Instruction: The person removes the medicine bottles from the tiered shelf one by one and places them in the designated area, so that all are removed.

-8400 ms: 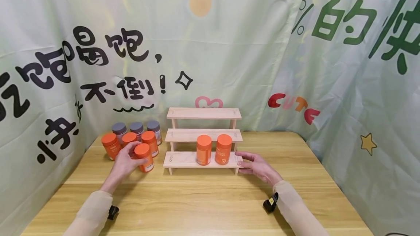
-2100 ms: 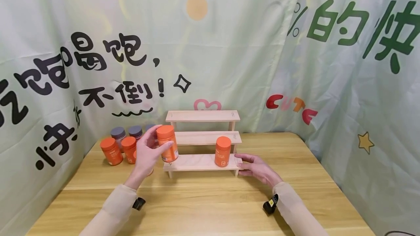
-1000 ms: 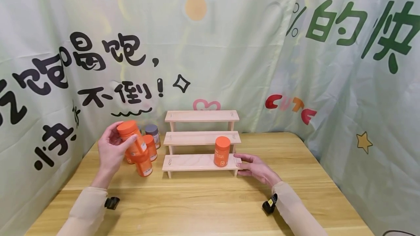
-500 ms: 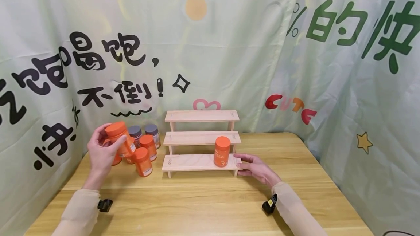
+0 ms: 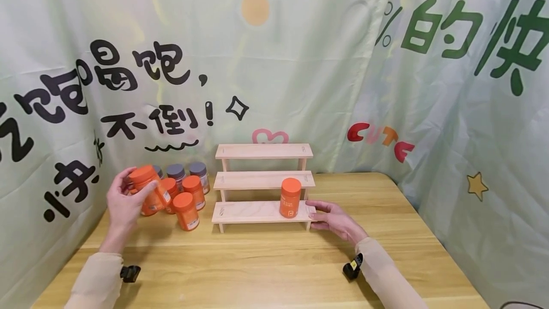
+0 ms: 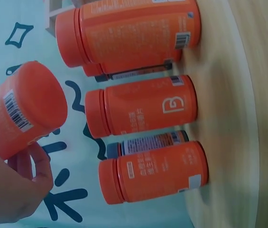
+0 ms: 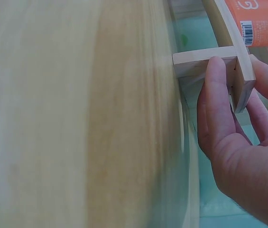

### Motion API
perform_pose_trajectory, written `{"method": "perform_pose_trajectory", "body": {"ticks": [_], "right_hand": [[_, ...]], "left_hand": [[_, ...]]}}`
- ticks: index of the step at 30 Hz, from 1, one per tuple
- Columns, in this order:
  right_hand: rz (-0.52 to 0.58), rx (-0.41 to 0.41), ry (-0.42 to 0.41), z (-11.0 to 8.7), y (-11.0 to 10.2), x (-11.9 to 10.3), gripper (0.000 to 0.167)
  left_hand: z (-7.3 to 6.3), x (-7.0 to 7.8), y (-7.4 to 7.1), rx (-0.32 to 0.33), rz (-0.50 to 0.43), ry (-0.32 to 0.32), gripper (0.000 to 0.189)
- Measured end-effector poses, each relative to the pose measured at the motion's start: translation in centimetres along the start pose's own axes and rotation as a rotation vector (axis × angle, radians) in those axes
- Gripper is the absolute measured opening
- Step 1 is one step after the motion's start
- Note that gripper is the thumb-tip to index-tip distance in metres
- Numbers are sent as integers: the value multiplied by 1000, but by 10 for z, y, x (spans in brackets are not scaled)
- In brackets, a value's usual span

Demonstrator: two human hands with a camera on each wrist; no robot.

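Observation:
My left hand [image 5: 122,206] holds an orange jar [image 5: 155,197], tilted, among the jars on the table's left. In the left wrist view this jar [image 6: 24,109] shows its base and barcode, raised off the table, with thumb and fingers round it. A three-tier wooden display stand [image 5: 249,211] occupies the middle. One orange jar [image 5: 290,199] stands upright on the lowest tier, toward its right end. At that end, my right hand [image 5: 336,218] grips the stand; in the right wrist view, its fingers straddle the board's end [image 7: 244,88] and a fingertip lies against the leg [image 7: 202,59].
Several orange jars [image 5: 187,211] stand upright at the left of the wooden table [image 5: 274,266]. Behind them are grey-lidded jars [image 5: 198,170], one partly hidden by the left hand's jar. A printed curtain [image 5: 300,61] encloses the back and sides.
One of two jars on the lowest tier has been lifted off; my left hand has carried it leftward to the other jars, lowering it slightly over the last second. The right hand keeps its place.

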State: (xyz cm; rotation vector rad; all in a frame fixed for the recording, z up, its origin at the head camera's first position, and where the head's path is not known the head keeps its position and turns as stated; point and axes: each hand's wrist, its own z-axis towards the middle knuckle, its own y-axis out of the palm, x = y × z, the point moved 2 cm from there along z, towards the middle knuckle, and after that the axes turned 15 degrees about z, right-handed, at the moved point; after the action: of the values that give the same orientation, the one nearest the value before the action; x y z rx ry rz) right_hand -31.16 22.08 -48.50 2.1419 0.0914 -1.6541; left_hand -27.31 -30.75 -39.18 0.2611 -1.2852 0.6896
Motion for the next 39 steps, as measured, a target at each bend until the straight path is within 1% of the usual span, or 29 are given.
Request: {"method": "perform_pose_trajectory", "body": {"ticks": [2,6,9,11,13,15,21,24,29,35,39], "right_hand": [[-1,0,-3,0,-1,0,55],[-4,2,-5,0,-1,0,55],[-5,5,-6,0,-1,0,55],[-3,7,-3,0,-1,1,55],[-3,6,0,0,0,1,56],[-3,3,2,0,0,1,56],[-7,3,0,-1,0,-1,54],[-8,5,4,-1,0,-1,54],[5,19,12,0,1,0,55],[0,14,11,-1,1,0,55],[-2,4,8,-1,0,-1,55]], "left_hand": [[1,1,-2,-20,75,-16,69],[0,-2,-7,-63,265,-31,73],[-2,-6,-9,-94,344,-43,73],[-5,-10,-9,-115,366,-45,72],[-7,-15,-9,-139,390,-35,73],[-8,-20,-9,-163,433,-14,72],[-10,-31,-5,-301,588,74,73],[-11,-36,-5,-346,633,93,75],[-13,-42,-5,-386,656,96,76],[-12,-50,-5,-407,655,58,71],[-11,-53,-4,-416,654,47,72]]}}
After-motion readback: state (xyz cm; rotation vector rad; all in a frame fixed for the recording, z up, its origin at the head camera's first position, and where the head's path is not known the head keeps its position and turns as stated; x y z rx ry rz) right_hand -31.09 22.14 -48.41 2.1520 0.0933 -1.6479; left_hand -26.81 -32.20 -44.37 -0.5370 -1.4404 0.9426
